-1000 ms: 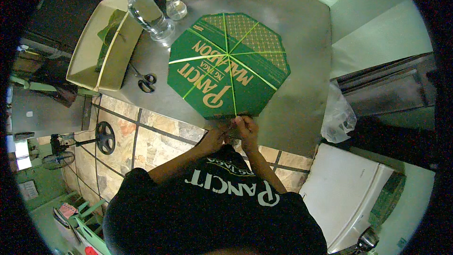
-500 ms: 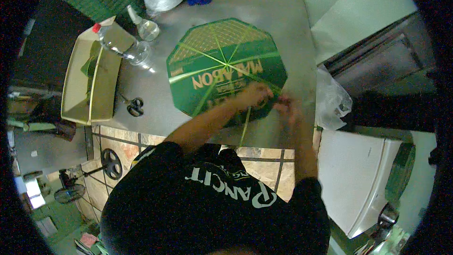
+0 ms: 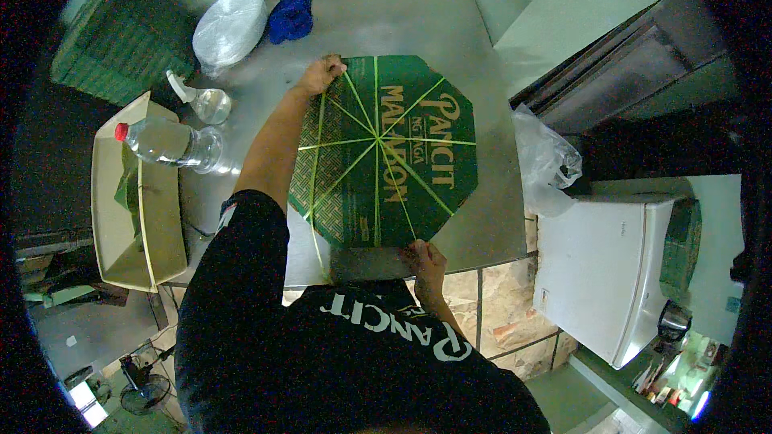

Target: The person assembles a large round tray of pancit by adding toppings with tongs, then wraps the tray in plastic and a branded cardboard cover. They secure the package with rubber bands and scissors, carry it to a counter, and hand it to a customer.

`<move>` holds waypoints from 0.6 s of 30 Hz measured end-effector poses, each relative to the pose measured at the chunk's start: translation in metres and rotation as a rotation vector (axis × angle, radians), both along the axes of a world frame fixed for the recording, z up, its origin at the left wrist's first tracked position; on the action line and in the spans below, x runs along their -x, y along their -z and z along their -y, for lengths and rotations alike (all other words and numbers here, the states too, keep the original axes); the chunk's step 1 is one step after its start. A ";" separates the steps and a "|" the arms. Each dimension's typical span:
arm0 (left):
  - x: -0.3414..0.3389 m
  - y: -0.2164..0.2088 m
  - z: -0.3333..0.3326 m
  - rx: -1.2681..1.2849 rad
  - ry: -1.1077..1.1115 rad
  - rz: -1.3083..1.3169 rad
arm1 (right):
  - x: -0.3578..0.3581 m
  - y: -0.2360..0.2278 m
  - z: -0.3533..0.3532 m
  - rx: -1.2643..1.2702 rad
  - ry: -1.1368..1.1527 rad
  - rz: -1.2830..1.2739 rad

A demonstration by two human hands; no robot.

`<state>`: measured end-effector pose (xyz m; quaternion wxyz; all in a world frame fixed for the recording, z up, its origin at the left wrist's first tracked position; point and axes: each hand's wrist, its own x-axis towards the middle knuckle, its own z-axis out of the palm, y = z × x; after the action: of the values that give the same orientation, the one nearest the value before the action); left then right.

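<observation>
A flat green octagonal box [image 3: 434, 165] with tan lettering and a woven-pattern strip lies on the steel table. Yellow-green plastic twine [image 3: 378, 139] crosses its lid in a star, the strands meeting near the middle. My left hand [image 3: 322, 74] pinches the box's far left corner, where a strand reaches the edge. My right hand [image 3: 429, 261] is closed at the near right corner, on another strand's end. Which parts of twine and cardboard lie inside the fingers cannot be made out. One loose strand [image 3: 319, 253] runs past the near left edge toward my shirt.
Left of the box stand a cream bin [image 3: 137, 265] with green leaf pieces, a red-capped clear bottle [image 3: 165, 142] and a spray bottle [image 3: 211, 104]. Behind are a white plastic roll [image 3: 229, 30], a blue cloth [image 3: 291, 16] and a green crate [image 3: 121, 40]. A plastic bag [image 3: 543, 157] hangs at right above a white appliance [image 3: 599, 273].
The box has turned, its lettering now sideways. My hands, earlier close together at its near right side, now grip opposite corners. My left arm now mostly covers the scissors. The view has shifted.
</observation>
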<state>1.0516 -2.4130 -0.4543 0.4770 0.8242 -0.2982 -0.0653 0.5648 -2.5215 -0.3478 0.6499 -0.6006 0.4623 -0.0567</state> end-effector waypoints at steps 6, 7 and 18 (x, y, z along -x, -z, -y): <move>0.050 0.008 -0.058 -0.126 -0.100 0.013 | 0.038 0.054 0.118 0.076 -0.123 0.113; 0.079 0.008 -0.080 -0.154 -0.162 0.007 | 0.054 0.075 0.156 0.181 -0.219 0.109; 0.203 -0.093 -0.093 1.255 -0.150 -1.318 | -0.072 -0.018 0.216 0.017 -0.206 -0.157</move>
<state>0.8482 -2.3200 -0.3616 0.9144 0.2265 0.1084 -0.3175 0.6370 -2.7375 -0.3301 0.6090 -0.6529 0.4470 0.0539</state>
